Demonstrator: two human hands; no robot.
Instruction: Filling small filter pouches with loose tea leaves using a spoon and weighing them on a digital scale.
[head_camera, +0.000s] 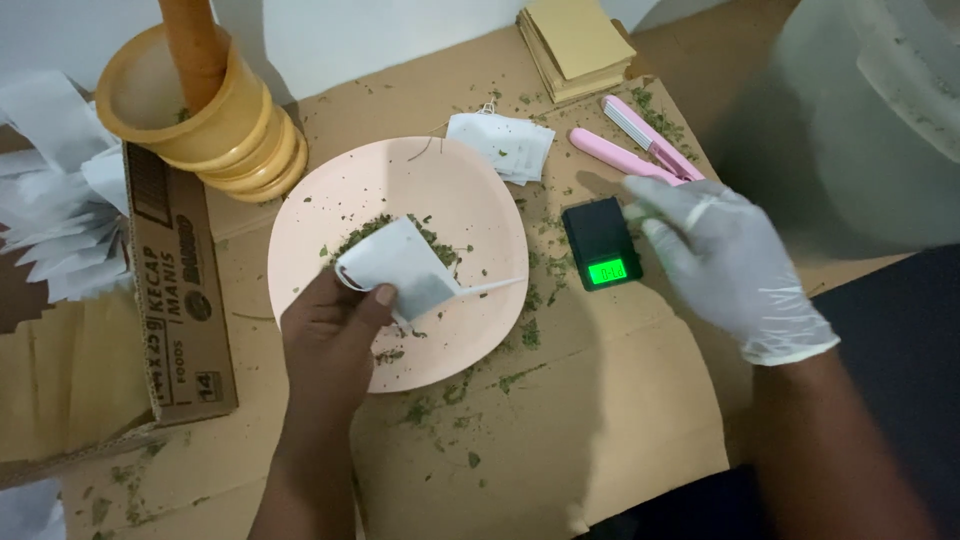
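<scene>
At nine o'clock stands one yellow wooden mortar (200, 115) with its pestle (192, 40). Your bare left hand (330, 335) pinches one small white paper sachet (398, 268) over the round pale pink plate (470, 215), above the crushed green leaf pile (372, 230). Tilt the sachet and leaf could spill onto the cardboard. Your gloved right hand (730, 265) hovers, fingers spread and empty, at three o'clock beside one black pocket scale (600, 243); a nudge would upset its reading. One pink sealer (640, 150) lies at one o'clock.
</scene>
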